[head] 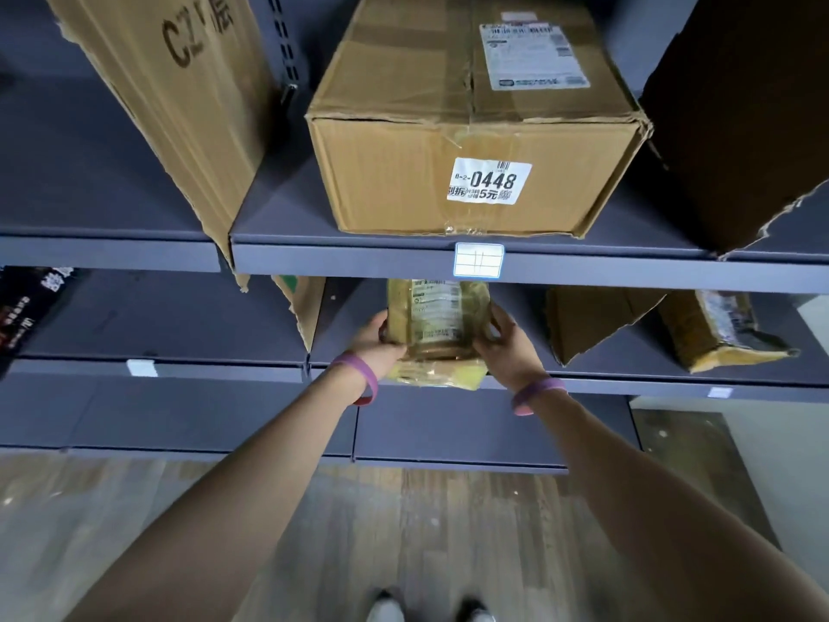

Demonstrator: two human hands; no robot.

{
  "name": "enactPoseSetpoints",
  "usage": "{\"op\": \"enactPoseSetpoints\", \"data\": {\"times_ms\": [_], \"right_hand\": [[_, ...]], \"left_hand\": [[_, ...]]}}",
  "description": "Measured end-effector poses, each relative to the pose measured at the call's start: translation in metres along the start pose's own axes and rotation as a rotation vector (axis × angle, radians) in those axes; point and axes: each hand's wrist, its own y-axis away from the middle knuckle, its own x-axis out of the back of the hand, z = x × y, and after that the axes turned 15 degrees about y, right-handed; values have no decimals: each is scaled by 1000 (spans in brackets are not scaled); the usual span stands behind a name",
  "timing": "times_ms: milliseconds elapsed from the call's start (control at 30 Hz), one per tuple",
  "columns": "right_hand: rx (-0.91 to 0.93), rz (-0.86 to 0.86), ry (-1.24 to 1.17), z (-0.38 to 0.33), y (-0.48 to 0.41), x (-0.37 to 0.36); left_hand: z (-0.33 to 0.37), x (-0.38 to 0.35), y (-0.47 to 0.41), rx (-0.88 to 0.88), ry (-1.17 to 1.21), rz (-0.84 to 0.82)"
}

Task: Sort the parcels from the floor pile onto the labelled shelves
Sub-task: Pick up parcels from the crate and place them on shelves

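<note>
The small yellowish parcel [437,325], wrapped in clear tape with a printed label on its upper face, sits at the front of the middle shelf [628,386]. Its near end pokes out over the shelf's lip and its far end reaches in beneath the upper shelf [583,268]. Whether its weight is fully down on the shelf I cannot tell. The left hand [379,341] grips the parcel's left side with fingers curled round the edge, and the right hand [507,347] holds the right side the same way, so the parcel is clasped between both. Each wrist wears a purple wristband [359,374]. Further right on the same shelf lie a torn piece of cardboard [592,321] and a yellow padded parcel [722,334], well apart from the hands; a black package [27,303] lies at the far left. On the upper shelf's front edge, directly above the parcel, is a white shelf label [478,260]. Above it stands a large cardboard box [471,127] with a sticker [489,180] reading 0448, flanked by a tall torn box [179,105] on the left and a dark box [740,119] on the right. Below is a wood-patterned floor [403,531].
</note>
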Motion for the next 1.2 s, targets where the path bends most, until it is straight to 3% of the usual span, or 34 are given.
{"op": "enactPoseSetpoints", "data": {"times_ms": [200, 367, 467, 833, 1000, 1200], "right_hand": [[78, 56, 109, -11, 9, 1], [227, 143, 477, 1, 53, -11], [246, 150, 568, 9, 69, -16], [195, 33, 606, -6, 35, -11], [159, -10, 494, -6, 36, -10], [65, 92, 382, 6, 86, 6]], "left_hand": [[-18, -6, -7, -42, -1, 74], [-37, -6, 15, -364, -198, 202], [-55, -10, 32, -502, -327, 164], [-36, 2, 9, -262, -564, -29], [-31, 6, 3, -246, -586, -46], [-23, -12, 37, -345, -534, -83]]}}
